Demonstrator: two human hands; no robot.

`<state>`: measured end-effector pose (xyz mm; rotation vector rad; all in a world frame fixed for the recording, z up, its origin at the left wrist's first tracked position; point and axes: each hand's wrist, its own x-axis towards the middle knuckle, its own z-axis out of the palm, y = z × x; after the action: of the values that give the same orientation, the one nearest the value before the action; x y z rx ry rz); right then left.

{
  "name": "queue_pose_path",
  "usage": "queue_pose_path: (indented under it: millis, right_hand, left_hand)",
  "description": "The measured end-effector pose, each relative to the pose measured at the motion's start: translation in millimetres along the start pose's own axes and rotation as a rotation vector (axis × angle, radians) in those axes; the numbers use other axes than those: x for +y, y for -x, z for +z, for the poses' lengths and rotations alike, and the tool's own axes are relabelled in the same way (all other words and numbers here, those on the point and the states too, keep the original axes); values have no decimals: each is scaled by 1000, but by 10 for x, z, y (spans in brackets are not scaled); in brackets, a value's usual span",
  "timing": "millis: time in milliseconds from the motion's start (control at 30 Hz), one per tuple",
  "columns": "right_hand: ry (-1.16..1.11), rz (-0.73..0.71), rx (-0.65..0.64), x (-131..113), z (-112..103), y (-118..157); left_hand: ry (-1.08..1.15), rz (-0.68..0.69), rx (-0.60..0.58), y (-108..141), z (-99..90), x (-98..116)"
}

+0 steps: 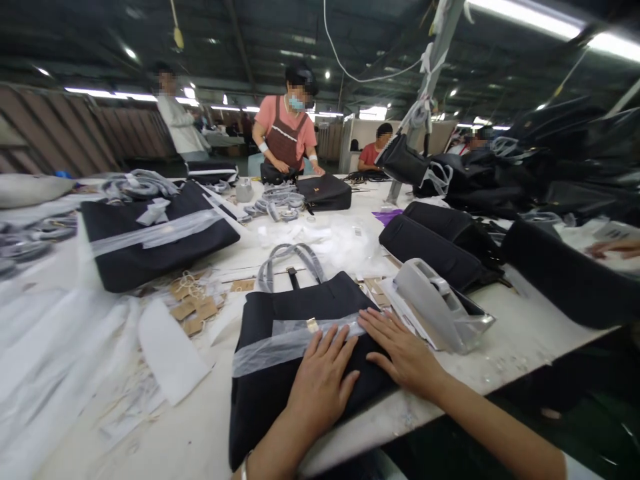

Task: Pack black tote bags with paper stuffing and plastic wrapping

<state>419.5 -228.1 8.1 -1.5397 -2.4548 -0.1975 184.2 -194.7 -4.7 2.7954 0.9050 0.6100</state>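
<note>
So nearest to me, both bare hands are down on a flat black handbag at the near edge of a long white worktable. The left hand lies spread on the bag's front, fingertips on a cloudy see-through plastic strip that runs across it. The right hand is flat too, its fingertips on the strip's right end. Neither one's gripping anything, fingers are just loose and extended. A small gold-coloured clasp sits right by the left fingertips, and the grey wrapped handles stick out on the bag's far side.

Just right of the bag there's a chunky grey tape-dispenser-looking thing. Over on the left, a white round-ended sheet lies near some small brown card tags.

Further off, another black bag with a plastic band lies left, and folded black bags are on the right. Far side, a co-worker in a brown apron stands at the table.
</note>
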Motion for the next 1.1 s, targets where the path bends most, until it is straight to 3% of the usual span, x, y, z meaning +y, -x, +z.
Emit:
queue_pose_path:
  millis: [200,433,600,733,800,900,1100]
  right_hand:
    - [22,28,107,158,99,106]
    - [-56,79,147,240,151,147]
    - [-117,245,224,177,248,165]
    - [-136,268,185,219,334,232]
    - [-143,244,186,236,260,198]
    - [-137,206,254,165,-17,-26]
    - [-325,48,292,-322,-566,-980]
  left_hand:
    - [-96,-103,-30,153,-195,-67]
    - [-287,-355,44,812,-553,-335]
    - [-164,-629,242,1122,-474,-300]
    - [-65,-685,322,1134,-377,-212]
    - [-54,-690,307,1132,-388,-204]
    - [-54,-698,239,1145,-465,-236]
    - [-182,-603,240,1036,-674,-295]
